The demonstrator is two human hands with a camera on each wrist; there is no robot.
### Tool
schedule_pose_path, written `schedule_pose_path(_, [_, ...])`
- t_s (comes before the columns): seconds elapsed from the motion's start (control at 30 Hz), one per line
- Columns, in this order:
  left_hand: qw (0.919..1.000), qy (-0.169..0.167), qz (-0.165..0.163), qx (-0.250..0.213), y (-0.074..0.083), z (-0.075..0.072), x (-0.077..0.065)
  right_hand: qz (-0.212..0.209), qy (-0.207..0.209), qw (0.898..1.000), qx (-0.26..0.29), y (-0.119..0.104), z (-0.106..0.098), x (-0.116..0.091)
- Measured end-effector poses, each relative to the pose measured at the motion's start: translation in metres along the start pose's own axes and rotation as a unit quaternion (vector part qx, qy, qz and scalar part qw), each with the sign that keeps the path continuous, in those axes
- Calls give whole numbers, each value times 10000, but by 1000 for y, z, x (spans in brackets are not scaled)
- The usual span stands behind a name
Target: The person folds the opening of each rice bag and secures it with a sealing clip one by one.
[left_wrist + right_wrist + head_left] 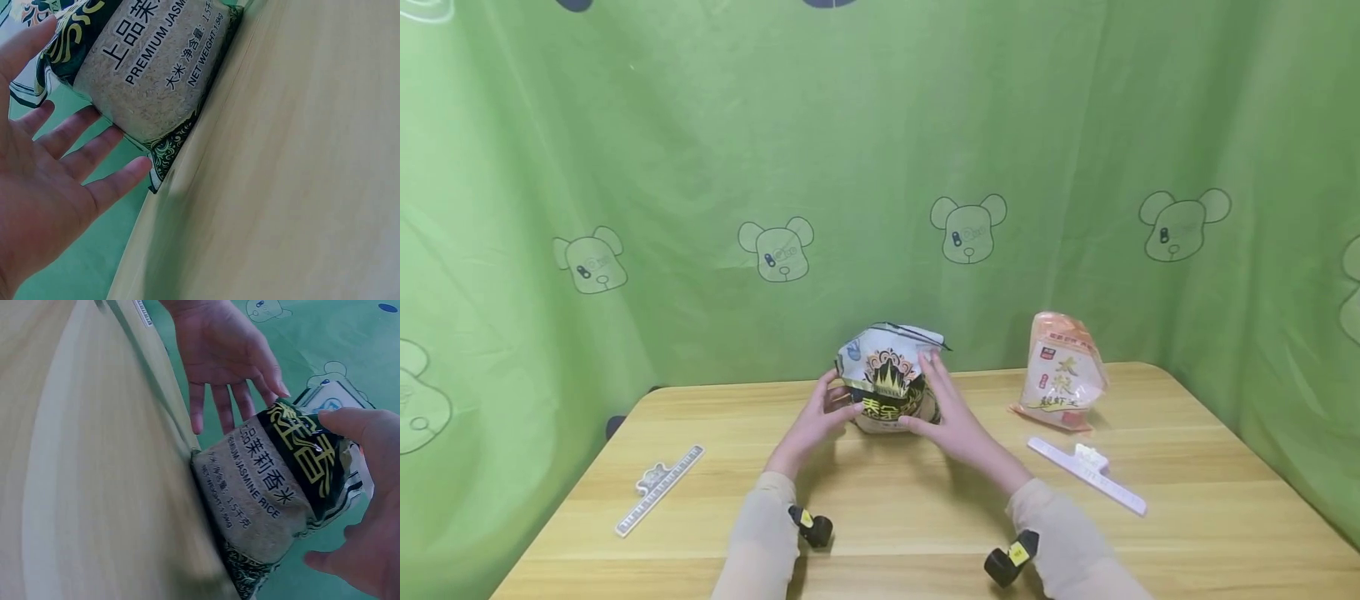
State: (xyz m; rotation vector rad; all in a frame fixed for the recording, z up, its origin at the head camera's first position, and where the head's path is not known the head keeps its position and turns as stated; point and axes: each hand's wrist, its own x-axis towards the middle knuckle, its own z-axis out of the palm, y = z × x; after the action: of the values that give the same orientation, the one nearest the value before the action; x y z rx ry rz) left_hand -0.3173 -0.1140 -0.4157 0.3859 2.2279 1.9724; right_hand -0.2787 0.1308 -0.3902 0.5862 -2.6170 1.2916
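Note:
A bag of jasmine rice (pixel 887 379) stands upright near the table's back edge, its white top folded over toward the front. To its left my left hand (pixel 811 423) spreads its fingers, with fingertips right at the bag's side in the left wrist view. On the other side is my right hand (pixel 958 425), fingers extended along the folded top. Its thumb (pixel 340 422) lies against the dark printed band in the right wrist view. Neither hand curls round the bag. The bag's see-through lower part (pixel 150 75) shows rice grains.
An orange-and-white snack bag (pixel 1062 375) stands at the back right. In front of it lies a lilac ruler-shaped clip (pixel 1088 473); a whitish matching clip (pixel 659 490) is at the left. A green curtain (pixel 880 167) hangs behind the wooden table (pixel 895 517).

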Motion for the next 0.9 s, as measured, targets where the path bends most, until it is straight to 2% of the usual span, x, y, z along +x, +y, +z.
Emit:
schedule_pose_path(0.2, [10000, -49, 35, -39, 0, 3, 0, 253, -232, 9989, 307, 2, 6, -1])
schedule_pose_path(0.33, [9999, -129, 58, -72, -1, 5, 1, 255, -294, 9985, 380, 2, 8, -3])
schedule_pose_path(0.6, [9999, -129, -6, -103, 1, 5, -2, 53, -405, 9992, 56, 4, 13, -3])
schedule_pose_path(0.9, [9999, -124, -11, -77, 2, 0, -10, -17, -493, 9986, 187, -2, 18, -4])
